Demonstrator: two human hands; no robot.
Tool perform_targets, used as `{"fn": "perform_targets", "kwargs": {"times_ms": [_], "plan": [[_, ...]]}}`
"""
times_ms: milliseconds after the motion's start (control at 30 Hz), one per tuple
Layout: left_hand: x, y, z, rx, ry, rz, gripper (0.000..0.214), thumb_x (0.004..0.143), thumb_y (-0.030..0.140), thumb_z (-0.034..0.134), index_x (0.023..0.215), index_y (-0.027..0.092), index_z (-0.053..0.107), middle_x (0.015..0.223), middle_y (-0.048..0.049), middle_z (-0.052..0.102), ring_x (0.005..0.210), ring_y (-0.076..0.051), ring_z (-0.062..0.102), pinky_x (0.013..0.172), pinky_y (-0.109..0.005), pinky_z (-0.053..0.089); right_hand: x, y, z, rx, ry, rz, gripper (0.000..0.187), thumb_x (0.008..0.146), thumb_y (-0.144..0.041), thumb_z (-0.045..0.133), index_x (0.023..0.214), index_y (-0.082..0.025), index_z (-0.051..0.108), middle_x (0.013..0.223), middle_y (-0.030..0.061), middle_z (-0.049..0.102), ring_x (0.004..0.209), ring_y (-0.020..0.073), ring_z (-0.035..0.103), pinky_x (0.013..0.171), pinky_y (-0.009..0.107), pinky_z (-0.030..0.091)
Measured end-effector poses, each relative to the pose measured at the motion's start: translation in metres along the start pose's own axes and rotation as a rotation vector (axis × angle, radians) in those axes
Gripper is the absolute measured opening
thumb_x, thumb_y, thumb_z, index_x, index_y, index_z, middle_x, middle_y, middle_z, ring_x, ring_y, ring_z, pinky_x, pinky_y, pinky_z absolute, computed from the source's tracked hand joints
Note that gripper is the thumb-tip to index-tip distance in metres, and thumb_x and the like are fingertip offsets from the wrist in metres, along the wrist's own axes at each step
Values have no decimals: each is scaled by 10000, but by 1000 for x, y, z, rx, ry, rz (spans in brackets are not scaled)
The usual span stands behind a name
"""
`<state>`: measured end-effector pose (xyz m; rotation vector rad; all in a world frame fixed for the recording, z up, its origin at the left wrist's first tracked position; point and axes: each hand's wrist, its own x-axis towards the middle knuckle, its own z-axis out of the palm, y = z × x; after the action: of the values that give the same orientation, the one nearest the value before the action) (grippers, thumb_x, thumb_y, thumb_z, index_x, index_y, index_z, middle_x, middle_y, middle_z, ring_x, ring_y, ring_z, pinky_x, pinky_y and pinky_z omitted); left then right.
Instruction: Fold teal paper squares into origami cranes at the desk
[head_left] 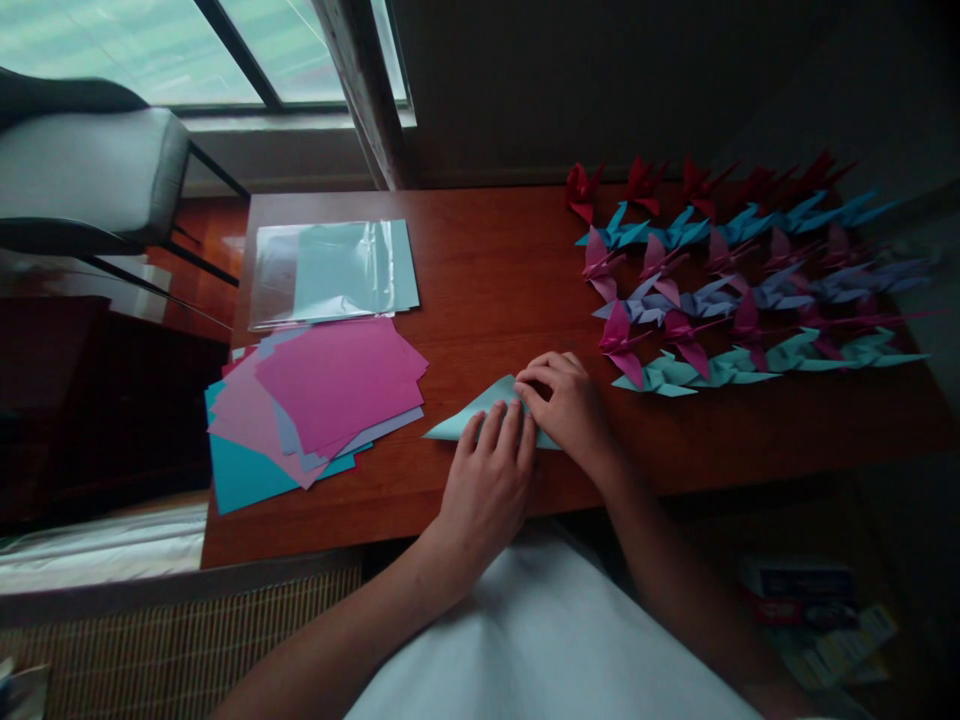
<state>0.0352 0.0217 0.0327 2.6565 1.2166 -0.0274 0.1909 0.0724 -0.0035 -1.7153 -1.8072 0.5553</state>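
A mint green sheet of origami paper (474, 410), folded into a triangle, lies on the wooden table near its front edge. My left hand (491, 465) rests flat on it with the fingers stretched out, pressing it to the tabletop. At the triangle's top corner, my right hand (564, 405) pinches the paper between thumb and index finger. The right part of the paper is partly hidden under both hands.
Loose pink, lilac, blue and red paper sheets (341, 385) fan out at the left of the table (480, 270). Behind them lies a clear plastic sleeve (330, 270) with mint paper. Rows of folded paper cranes (660, 370) stand at right. A chair (90, 165) is beyond the table's left end.
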Motion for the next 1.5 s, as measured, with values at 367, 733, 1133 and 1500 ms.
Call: {"fn": "perform_targets", "kwargs": {"times_ms": [367,733,1133,1500], "plan": [[0,-3,4,-12,-6,16,528,977,227,466,1470,39,457,1566,-197,444,1426,-358,429,1164,-508,362,0,0,2,-83,-13,-4,68,870,-159,659,846,-213,694,922,62,674,922,238,590,852,368,490],[7,-20,-8,-226,15,29,485,984,408,524,1362,106,556,1451,-168,574,1336,-315,514,1100,-478,422,-1,-10,-6,-249,-136,-64,111,950,-176,584,908,-218,678,950,70,692,954,248,584,853,367,449],[29,-52,-3,-423,79,24,298,955,81,485,1118,167,720,1179,-88,720,1084,-223,658,961,-371,544,-23,-18,-11,-361,-229,-24,54,928,-191,604,895,-215,640,918,66,657,895,240,600,789,351,425],[34,-46,-7,-269,46,-83,206,970,146,528,1022,186,723,1036,-75,644,927,-209,617,798,-318,535,-24,-21,-10,-396,-210,-21,64,940,-191,599,909,-216,649,922,76,666,892,248,593,759,360,397]]}}
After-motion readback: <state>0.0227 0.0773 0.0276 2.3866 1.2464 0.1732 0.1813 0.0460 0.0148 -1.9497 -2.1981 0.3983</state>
